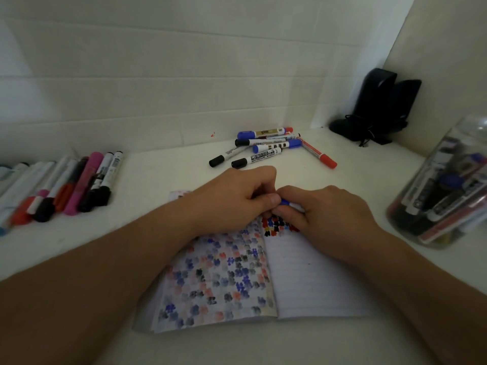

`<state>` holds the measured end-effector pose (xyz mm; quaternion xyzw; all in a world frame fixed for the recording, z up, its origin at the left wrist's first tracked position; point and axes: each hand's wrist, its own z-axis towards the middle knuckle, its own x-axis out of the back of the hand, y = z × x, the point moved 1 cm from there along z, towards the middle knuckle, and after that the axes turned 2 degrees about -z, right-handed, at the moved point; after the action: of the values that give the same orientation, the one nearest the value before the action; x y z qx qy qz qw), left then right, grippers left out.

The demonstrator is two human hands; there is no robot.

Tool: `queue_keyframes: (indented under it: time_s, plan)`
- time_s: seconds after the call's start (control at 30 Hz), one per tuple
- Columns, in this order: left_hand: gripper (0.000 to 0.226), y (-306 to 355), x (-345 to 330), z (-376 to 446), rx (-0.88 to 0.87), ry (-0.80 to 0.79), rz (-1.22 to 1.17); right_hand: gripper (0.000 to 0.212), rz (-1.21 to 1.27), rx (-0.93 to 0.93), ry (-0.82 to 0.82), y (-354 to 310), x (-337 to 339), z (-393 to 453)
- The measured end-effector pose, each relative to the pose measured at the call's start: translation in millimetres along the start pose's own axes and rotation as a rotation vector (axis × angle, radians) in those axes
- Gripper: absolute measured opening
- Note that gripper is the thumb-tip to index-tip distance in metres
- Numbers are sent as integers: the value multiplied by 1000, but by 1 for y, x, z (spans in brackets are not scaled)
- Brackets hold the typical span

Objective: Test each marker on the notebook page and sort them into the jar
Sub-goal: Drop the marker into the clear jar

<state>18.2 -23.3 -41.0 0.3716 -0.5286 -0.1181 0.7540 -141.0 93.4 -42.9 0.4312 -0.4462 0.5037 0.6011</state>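
An open notebook (pixel 311 280) lies on the white table, its left page covered in blue, red and black marker blots, with a few fresh blots at the top of the right page. Above that page both hands meet on one blue-capped white marker (pixel 286 203). My left hand (pixel 237 198) pinches the blue cap end with curled fingers. My right hand (pixel 324 209) grips the white barrel. A clear plastic jar (pixel 445 191) holding several markers lies tilted at the right edge.
A loose pile of whiteboard markers (pixel 268 148) lies beyond the hands near the wall. A row of several markers (pixel 66 188) sits at the left. A black object (pixel 376 106) stands in the back right corner.
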Motion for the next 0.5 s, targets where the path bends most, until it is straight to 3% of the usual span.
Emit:
queue_keyframes:
  time_s: [0.1,0.17,0.27,0.33,0.43,0.5]
  plan:
    - [7,0,0,0,23,1,-62,65,59,-117,-154,2,11,1]
    - [11,0,0,0,42,5,-81,60,230,-250,-191,8,20,-4]
    - [29,-1,1,1,79,1,-69,23,806,-404,4,25,30,-13]
    - [33,-1,1,2,76,-35,-9,15,1302,-497,50,37,38,-15]
    - [34,0,0,4,73,-96,86,35,1871,-406,-8,49,41,-15]
    - [33,1,0,5,64,-130,117,47,2035,-279,2,51,37,-15]
